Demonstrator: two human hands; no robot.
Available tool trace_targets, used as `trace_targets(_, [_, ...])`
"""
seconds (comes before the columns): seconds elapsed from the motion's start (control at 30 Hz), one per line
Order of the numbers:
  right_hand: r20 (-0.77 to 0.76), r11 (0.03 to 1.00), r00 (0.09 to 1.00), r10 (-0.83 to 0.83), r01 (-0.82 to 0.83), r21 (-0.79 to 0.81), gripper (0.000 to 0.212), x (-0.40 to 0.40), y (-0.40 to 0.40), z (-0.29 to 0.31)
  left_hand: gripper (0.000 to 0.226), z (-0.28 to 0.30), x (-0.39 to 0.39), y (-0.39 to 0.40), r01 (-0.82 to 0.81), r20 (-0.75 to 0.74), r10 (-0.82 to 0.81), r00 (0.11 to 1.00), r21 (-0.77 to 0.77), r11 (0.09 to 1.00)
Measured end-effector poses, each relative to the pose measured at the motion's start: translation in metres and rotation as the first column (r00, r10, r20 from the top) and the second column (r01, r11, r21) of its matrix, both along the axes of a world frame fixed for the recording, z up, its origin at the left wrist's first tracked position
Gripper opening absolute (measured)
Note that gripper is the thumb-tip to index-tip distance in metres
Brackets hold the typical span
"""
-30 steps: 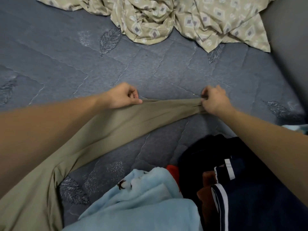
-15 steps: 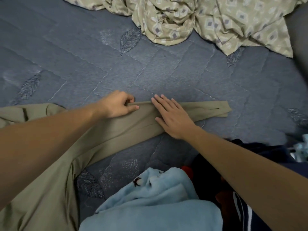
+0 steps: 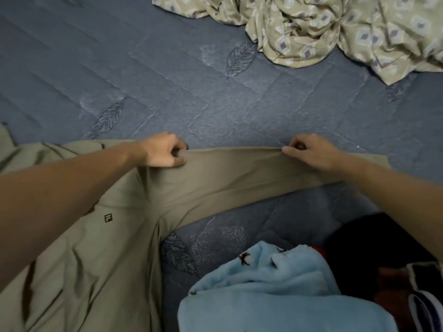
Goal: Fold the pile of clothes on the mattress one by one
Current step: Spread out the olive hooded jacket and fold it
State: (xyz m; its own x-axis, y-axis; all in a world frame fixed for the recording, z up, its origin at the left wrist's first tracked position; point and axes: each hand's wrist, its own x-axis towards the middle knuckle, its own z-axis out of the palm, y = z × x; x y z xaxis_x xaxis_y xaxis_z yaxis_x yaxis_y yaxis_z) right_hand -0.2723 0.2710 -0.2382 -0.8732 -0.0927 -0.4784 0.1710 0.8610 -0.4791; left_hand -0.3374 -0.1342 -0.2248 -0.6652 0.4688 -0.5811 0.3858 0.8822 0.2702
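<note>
A khaki long-sleeved garment [image 3: 100, 248] with a small logo lies on the grey-blue quilted mattress [image 3: 215, 104]; its sleeve stretches to the right across the middle. My left hand [image 3: 163, 150] grips the sleeve's far edge near the shoulder. My right hand [image 3: 309, 152] pinches the same edge further along toward the cuff, so the sleeve is pulled taut between them. The pile of clothes sits at the lower right: a light blue fleece [image 3: 275, 291] on top, with dark and navy striped garments [image 3: 393, 271] beside it.
A crumpled beige patterned sheet [image 3: 323, 27] lies at the far right of the mattress. Bare mattress stretches across the far left and middle beyond my hands.
My right hand lifted off the sleeve, where it lay flat, and moved right to pinch its far edge. The view shifted and more of the garment's body shows at left.
</note>
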Motion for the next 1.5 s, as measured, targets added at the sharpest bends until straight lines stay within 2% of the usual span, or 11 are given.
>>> trace_targets(0.2, [0.067,0.996,0.994,0.09,-0.089,-0.006,0.016,-0.012,0.003,0.005,0.036,-0.005,-0.005,-0.009,-0.003,-0.02,0.004,1.0,0.058,0.998])
trace_targets(0.37, [0.133,0.975,0.971,0.2,-0.21,0.071,0.013,-0.014,0.002,0.015,0.019,-0.009,-0.003,-0.017,-0.022,0.003,0.022,1.0,0.154,0.988])
trace_targets(0.5, [0.15,0.968,0.964,0.221,-0.236,0.086,0.017,-0.014,0.011,0.019,0.043,-0.015,0.003,-0.01,-0.078,-0.061,0.094,0.994,0.229,0.97])
trace_targets(0.63, [0.178,0.979,0.965,0.192,-0.201,0.032,0.025,-0.015,0.026,0.021,0.047,-0.02,0.005,0.027,-0.1,-0.095,0.128,0.987,0.261,0.96])
trace_targets(0.77, [0.24,0.975,0.948,0.208,-0.221,0.029,0.02,-0.019,0.049,0.027,0.045,-0.02,0.002,0.081,-0.012,-0.104,0.038,0.994,0.234,0.972])
trace_targets(0.97, [0.219,0.931,0.933,0.285,-0.324,0.169,0.038,-0.015,0.089,0.033,0.041,-0.03,-0.003,0.14,0.134,-0.172,-0.105,0.98,0.168,0.977])
trace_targets(1.17, [0.102,0.874,0.957,0.27,-0.288,0.391,0.056,0.004,0.133,0.031,0.037,-0.039,0.002,0.143,0.142,-0.317,-0.081,0.945,0.173,0.975])
trace_targets(1.3, [0.09,0.808,0.987,0.13,-0.158,0.567,0.038,0.02,0.159,0.022,0.036,-0.048,0.014,0.137,0.115,-0.377,-0.025,0.926,0.219,0.969])
trace_targets(1.37, [-0.021,0.772,0.998,0.06,-0.033,0.635,0.045,0.029,0.154,0.021,0.028,-0.048,0.021,0.132,0.087,-0.373,0.026,0.927,0.282,0.956])
trace_targets(1.43, [-0.193,0.758,0.975,0.112,0.042,0.651,0.048,0.035,0.13,0.019,0.029,-0.041,0.027,0.123,0.126,-0.441,0.017,0.897,0.294,0.947])
trace_targets(1.5, [-0.255,0.815,0.945,0.205,-0.02,0.579,0.046,0.037,0.085,0.015,0.037,-0.032,0.033,0.108,0.151,-0.518,-0.025,0.855,0.202,0.968])
